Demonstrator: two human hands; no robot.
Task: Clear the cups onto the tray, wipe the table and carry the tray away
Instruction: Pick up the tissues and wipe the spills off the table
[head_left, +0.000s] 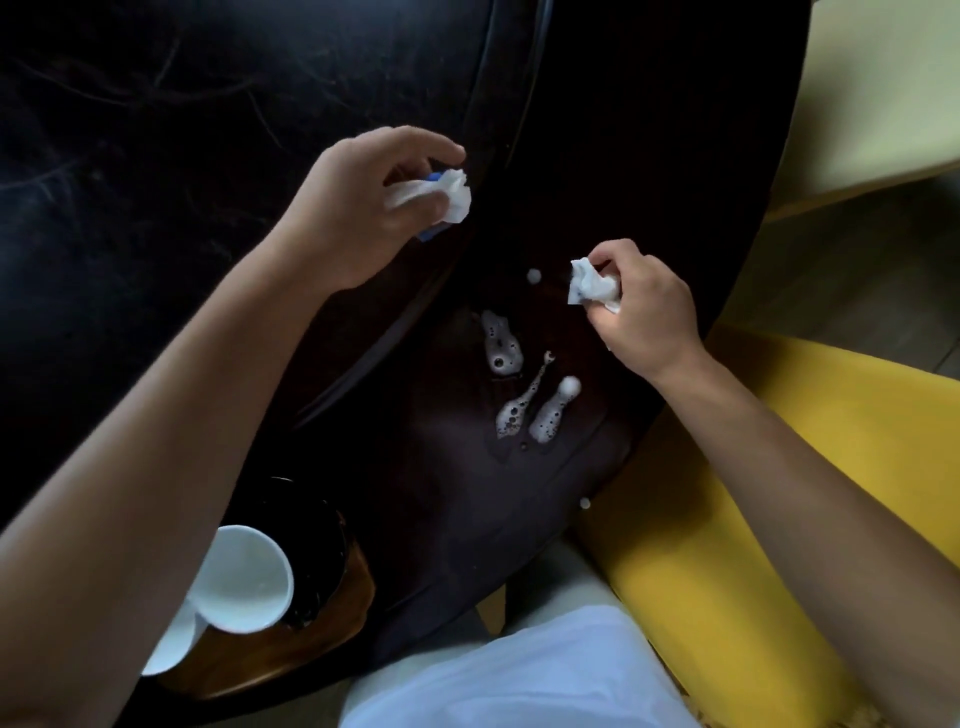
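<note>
My right hand (641, 312) pinches a crumpled white tissue (592, 287) between thumb and curled fingers, held just above and to the right of the foamy spill (524, 387) on the dark table (441, 493). My left hand (363, 202) is further from the spill, up and to its left, fingers curled round a second white tissue wad (441, 195) together with something blue (431, 233) that I cannot make out. The spill lies in several white bubbly streaks and small drops, between my two hands and nearer me. Down and left of the spill, by the table's near edge, a wooden tray (322, 623) carries two white cups (244, 579) lying tipped, one partly under my left forearm. A yellow seat (701, 545) sits right of the spill
</note>
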